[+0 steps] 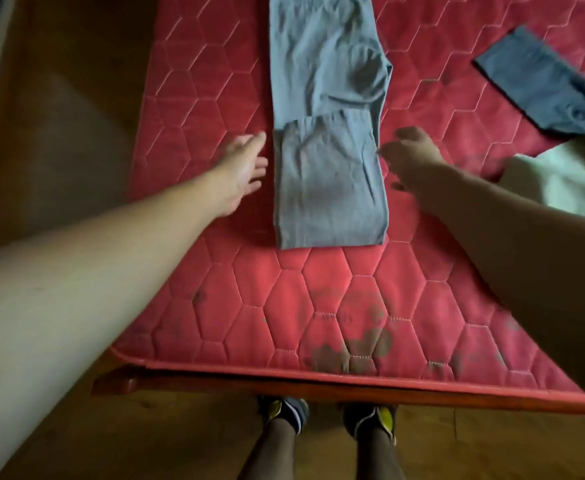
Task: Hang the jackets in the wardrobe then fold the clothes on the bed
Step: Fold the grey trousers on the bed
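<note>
Grey trousers lie lengthwise on the red quilted mattress, with their near end folded back over itself into a flat panel. My left hand hovers just left of that folded panel, fingers spread, holding nothing. My right hand is at the panel's right edge, its fingers curled and touching the cloth edge; a firm grip cannot be made out through the blur.
A dark blue garment lies at the far right of the mattress. A pale cloth lies on the right under my forearm. The wooden bed frame edges the mattress, my feet stand on the wooden floor below.
</note>
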